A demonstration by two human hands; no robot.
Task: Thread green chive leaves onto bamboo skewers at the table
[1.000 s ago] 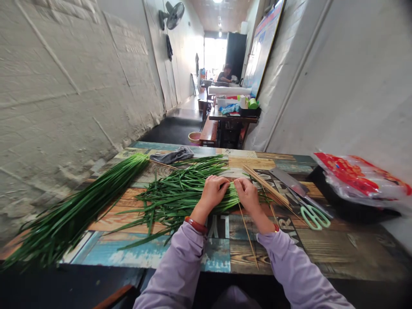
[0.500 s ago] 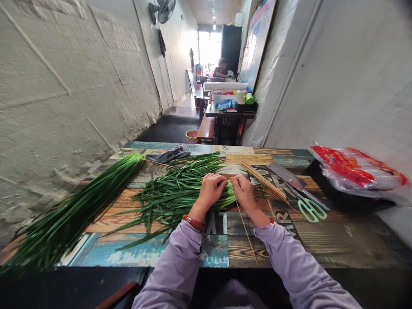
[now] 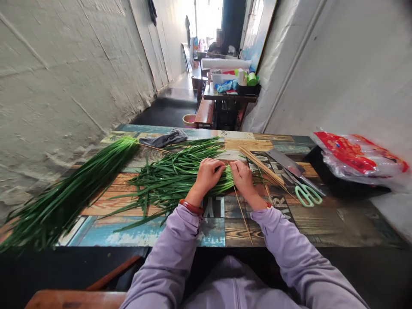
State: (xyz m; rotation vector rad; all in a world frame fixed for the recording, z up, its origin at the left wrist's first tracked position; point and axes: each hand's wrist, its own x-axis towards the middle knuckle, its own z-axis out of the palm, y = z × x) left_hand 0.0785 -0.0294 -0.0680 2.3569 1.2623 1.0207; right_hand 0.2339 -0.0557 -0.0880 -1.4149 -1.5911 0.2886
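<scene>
Comparing with a second ago, hardly any shift to report at the hands, only a view tipped lower, with more of the lilac sleeves and the lap showing. Pressing as before on the loose chive leaves (image 3: 174, 176) near the middle of the table (image 3: 135, 236), with the left hand (image 3: 207, 174) and the right hand (image 3: 242, 176) now almost touching each other. Curling narrow around the cut ends of the leaves, both sets of fingers pinching a small green bundle between them. Lying under the right hand and running back to the near edge, one bamboo skewer (image 3: 241, 214), seemingly gripped at its top end, though hard to tell for sure. Judging from this, small work of the fingertips on the same bundle, not a reach to anything new. Resting untouched toward the right edge: the pile of skewers (image 3: 262, 165), the cleaver (image 3: 285, 162) and the green-handled scissors (image 3: 307, 195). Stretching along the left edge, well apart from the hands, a long uncut chive bunch (image 3: 74, 193); at the far edge, a grey cloth (image 3: 164, 138).
</scene>
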